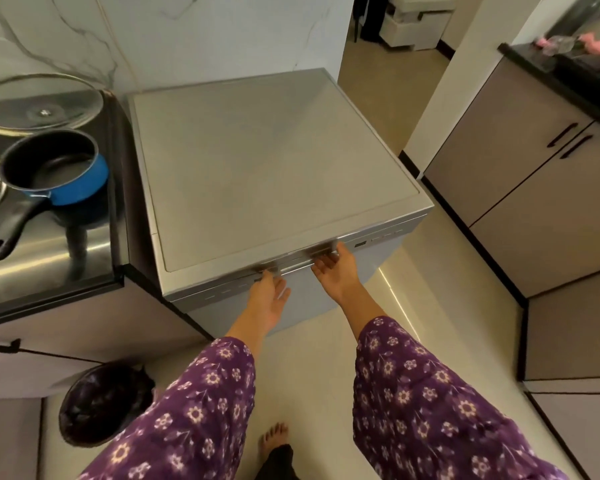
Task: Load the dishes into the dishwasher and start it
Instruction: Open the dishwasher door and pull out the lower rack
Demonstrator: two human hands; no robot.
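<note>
A silver freestanding dishwasher [264, 168] stands in front of me with its door closed and its flat top bare. Along the top front edge runs the recessed door handle [298, 259], with a small control display to its right. My left hand [269, 296] and my right hand [336, 270] are both palm up, fingers hooked up into the handle recess, fingertips hidden inside it. On the counter to the left sits a blue saucepan [54, 171] with a black inside and a long black handle. Behind it lies a glass lid [39, 105].
A stainless counter [49, 268] stands left of the dishwasher. On the floor at lower left is a black-lined bin [104, 403]. Taupe cabinets [520, 168] with a dark worktop stand at the right. My bare foot [274, 441] is on the pale floor below.
</note>
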